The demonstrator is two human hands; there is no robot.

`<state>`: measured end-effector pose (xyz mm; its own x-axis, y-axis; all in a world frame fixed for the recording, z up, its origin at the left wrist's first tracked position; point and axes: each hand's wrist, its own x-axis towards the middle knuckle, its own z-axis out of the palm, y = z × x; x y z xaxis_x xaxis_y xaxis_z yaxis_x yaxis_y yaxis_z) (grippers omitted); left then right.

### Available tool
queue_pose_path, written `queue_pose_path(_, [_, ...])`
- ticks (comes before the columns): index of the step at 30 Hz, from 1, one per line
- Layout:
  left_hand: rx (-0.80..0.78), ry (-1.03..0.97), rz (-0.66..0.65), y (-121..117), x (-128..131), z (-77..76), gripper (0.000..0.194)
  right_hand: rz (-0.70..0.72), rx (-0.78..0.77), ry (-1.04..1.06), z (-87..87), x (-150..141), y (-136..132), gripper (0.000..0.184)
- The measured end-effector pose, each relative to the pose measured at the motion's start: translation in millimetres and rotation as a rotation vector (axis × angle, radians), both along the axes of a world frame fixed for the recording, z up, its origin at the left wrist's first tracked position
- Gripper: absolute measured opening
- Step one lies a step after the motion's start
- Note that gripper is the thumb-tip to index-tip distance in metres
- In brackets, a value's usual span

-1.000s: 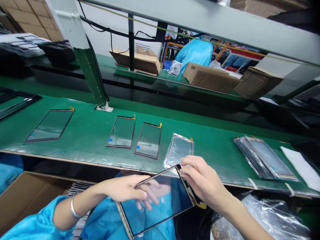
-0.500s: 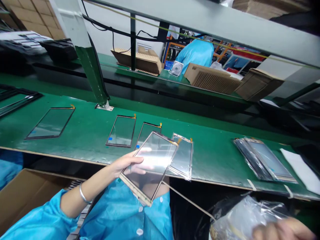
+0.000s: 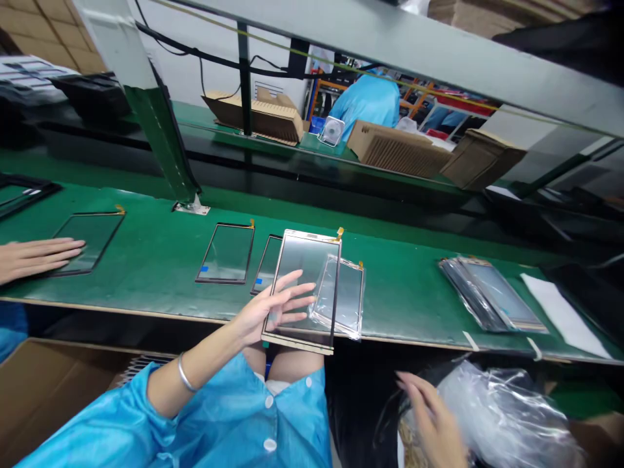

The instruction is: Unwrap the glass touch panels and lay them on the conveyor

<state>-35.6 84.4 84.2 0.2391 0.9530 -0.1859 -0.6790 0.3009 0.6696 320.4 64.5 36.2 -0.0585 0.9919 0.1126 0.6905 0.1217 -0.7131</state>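
Note:
My left hand (image 3: 280, 305) supports a clear touch screen panel (image 3: 312, 260) by its lower left side, fingers spread across the glass. The panel has a dark and pale frame and an orange flex tab at its top right corner. It overlaps a film-wrapped panel (image 3: 348, 296) and partly hides another panel (image 3: 266, 266) on the bench. My right hand (image 3: 433, 419), fingers stretched out and slightly blurred, is beside a bag of clear plastic film (image 3: 497, 403) below the bench edge; I see nothing in it.
Another panel (image 3: 227, 253) lies on the green bench (image 3: 156, 260). At left, a co-worker's hand (image 3: 41, 257) rests on a panel (image 3: 100, 240). Stacked wrapped panels (image 3: 492, 292) and a white sheet (image 3: 560, 312) lie right. A slanted post (image 3: 156, 123) stands behind; a carton (image 3: 58, 383) is below.
The held panel has turned more upright and moved up over the bench. My right hand has moved left and its fingers have opened. A thin strip beneath the panel no longer shows. A co-worker's hand appeared.

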Motion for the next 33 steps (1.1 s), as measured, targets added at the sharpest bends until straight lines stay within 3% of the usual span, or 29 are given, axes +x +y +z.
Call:
queue_pose_path(2, [0.049,0.04,0.01,-2.2,6.6,3.4,0.048,0.245,-0.158,0.226,17.0,-52.4,6.8,0.036])
queue_pose_path(4, [0.092,0.079,0.044,-5.5,10.9,6.9,0.047,0.425,-0.236,0.251,34.5,-94.1,12.9,0.031])
queue_pose_path(6, [0.136,0.103,0.072,-9.6,12.4,9.6,0.046,0.505,-0.252,0.183,47.0,-116.6,16.5,0.027])
queue_pose_path(10, [0.195,0.126,0.091,-17.8,11.7,12.2,0.043,0.565,-0.178,-0.002,55.4,-121.2,21.9,0.029])
queue_pose_path(16, [0.251,0.14,0.164,-27.6,18.7,17.9,0.037,0.608,0.131,-0.191,53.4,-125.4,30.4,0.028])
queue_pose_path(20, [0.271,0.152,0.235,-23.5,23.0,15.4,0.037,0.647,0.246,-0.097,58.1,-141.1,27.1,0.024])
queue_pose_path(23, [0.217,0.116,0.204,-13.8,22.6,1.2,0.048,0.766,0.1,0.129,74.6,-164.4,33.9,0.019])
queue_pose_path(25, [0.136,0.057,0.112,-8.3,21.8,-11.5,0.053,0.75,-0.05,0.305,89.7,-186.8,52.1,0.017])
queue_pose_path(29, [0.06,-0.124,-0.016,-7.3,22.8,-31.9,0.066,0.559,-0.235,0.66,122.7,-218.0,116.6,0.011])
queue_pose_path(31, [0.07,-0.188,-0.046,-10.7,24.3,-36.0,0.074,0.423,-0.227,0.829,139.8,-204.0,147.7,0.011])
queue_pose_path(33, [0.09,-0.17,-0.072,-15.3,24.2,-36.3,0.067,0.328,-0.061,0.872,152.6,-166.3,167.0,0.018])
